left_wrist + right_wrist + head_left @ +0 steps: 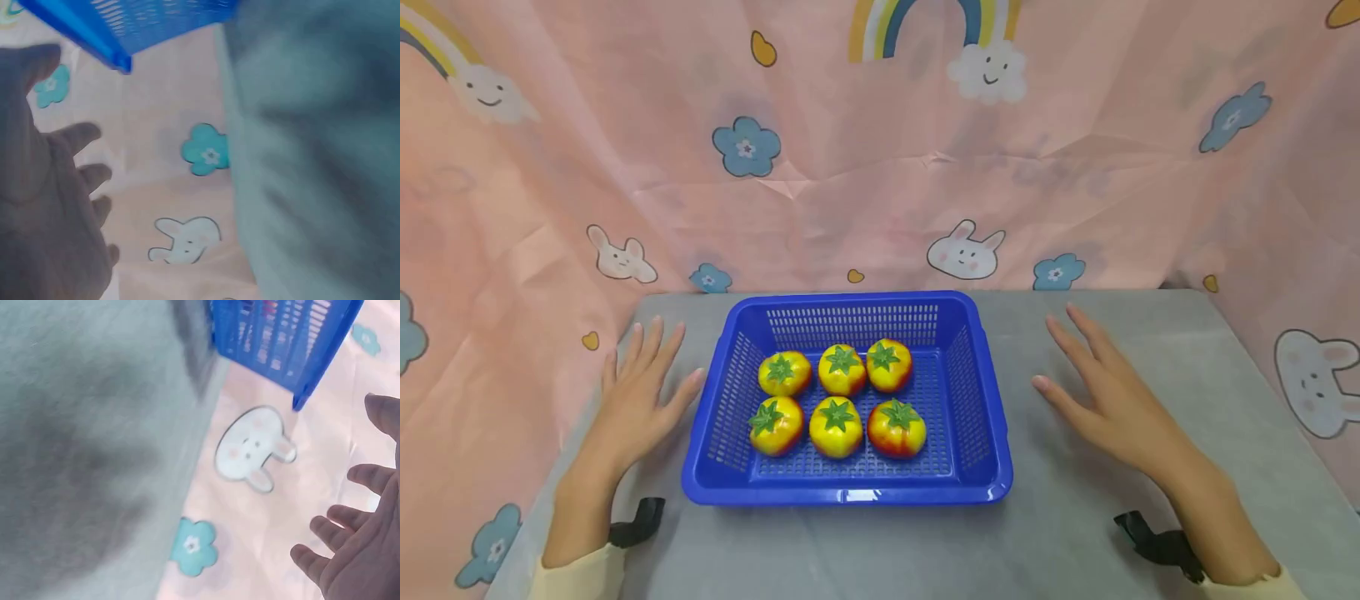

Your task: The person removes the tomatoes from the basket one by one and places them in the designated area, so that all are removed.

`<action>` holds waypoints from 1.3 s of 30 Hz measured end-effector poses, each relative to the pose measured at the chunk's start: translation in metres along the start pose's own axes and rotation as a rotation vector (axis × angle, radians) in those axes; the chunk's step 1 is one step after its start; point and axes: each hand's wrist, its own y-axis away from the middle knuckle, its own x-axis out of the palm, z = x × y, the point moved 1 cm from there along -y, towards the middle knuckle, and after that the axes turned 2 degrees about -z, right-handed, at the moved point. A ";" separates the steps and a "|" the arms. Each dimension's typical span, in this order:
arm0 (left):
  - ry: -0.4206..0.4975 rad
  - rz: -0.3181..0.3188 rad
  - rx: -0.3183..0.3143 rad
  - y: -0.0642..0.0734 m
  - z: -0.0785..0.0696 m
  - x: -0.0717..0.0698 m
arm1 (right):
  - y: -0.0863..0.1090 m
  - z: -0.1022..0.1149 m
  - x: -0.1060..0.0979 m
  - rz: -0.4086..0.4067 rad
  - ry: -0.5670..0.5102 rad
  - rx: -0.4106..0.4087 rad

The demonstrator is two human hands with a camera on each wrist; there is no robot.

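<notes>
A blue plastic basket [850, 495] with slotted walls stands in the middle of the table. Inside it, several yellow-and-red toy tomatoes [837, 427] with green star-shaped tops lie in two rows, toward the left and middle of its floor. To the basket's left, my left hand [638, 408] hovers with spread fingers, its thumb close to the rim and nothing held. My right hand [1108, 392] is out to the right, fingers extended, a wider gap between it and the basket. Both wrist views show a corner of the basket and fingers holding nothing.
The table [865, 554] has a grey covering. Behind it and at both sides hangs a pink cloth [850, 217] printed with rabbits, flowers and rainbows. A black strap [638, 522] is on the left wrist, another black strap [1161, 542] on the right.
</notes>
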 end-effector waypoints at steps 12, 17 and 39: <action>0.281 0.103 -0.095 -0.011 -0.018 -0.002 | -0.020 0.048 -0.014 0.148 -0.028 -0.115; 0.368 0.084 -0.073 -0.014 -0.020 0.001 | -0.033 0.071 -0.016 0.210 -0.017 -0.171; 0.647 0.245 -0.132 -0.017 -0.015 0.023 | -0.080 0.133 0.030 0.576 0.109 -0.264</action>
